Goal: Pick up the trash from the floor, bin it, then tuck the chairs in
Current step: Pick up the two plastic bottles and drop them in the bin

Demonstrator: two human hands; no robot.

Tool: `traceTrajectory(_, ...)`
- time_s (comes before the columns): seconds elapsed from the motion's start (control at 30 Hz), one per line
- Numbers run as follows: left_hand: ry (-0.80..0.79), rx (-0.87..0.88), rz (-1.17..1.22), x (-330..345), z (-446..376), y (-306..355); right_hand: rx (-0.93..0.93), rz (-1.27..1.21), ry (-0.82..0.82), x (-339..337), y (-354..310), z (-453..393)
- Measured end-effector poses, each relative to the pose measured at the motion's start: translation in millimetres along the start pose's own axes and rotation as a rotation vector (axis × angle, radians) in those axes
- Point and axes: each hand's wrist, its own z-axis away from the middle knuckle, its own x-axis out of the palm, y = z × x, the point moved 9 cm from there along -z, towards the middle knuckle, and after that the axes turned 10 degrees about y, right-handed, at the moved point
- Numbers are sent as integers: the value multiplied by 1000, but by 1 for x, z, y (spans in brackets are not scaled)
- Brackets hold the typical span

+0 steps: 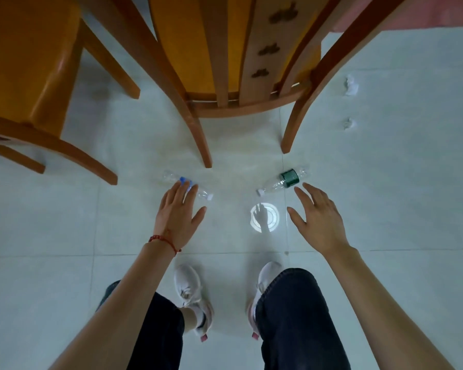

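Seen from the head camera, the floor (385, 209) is pale, glossy square tile with thin grout lines, and a round patch of reflected light (265, 217) lies between the two outstretched arms. The left hand (178, 214), a red cord bracelet (163, 241) at its wrist, reaches down with straight fingers laid over a clear, ribbed plastic bottle with a blue label (188, 186); the bottle lies on its side just beside the front foot of the middle chair's left leg, white cap pointing right, and the fingers are not curled round it. The right hand (318, 217) is spread wide and holds nothing, its fingertips near but apart from a second clear plastic bottle with a green label (285, 180), which lies tilted with its white cap toward the person. Two crumpled white paper scraps, the farther one (351, 85) and the nearer one (349, 124), sit on open tile to the right of the wooden chair (225, 102), whose curved slatted back and smooth orange-brown legs fill the upper middle. A second wooden chair (32, 84) stands at the left, well apart from both bottles. White sneakers (191, 297) and dark trousers (286, 316) show below, with bare tile on both sides.
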Motion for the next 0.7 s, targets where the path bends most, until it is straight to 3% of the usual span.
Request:
traceTrajectory(0.37,8,20,-26,170,-55,-79,-106,14,-17,176,29,-39)
traceTrajectory(0.7,43,-2,-85,274,-92,-149,-126,-25,5,280,55,-53)
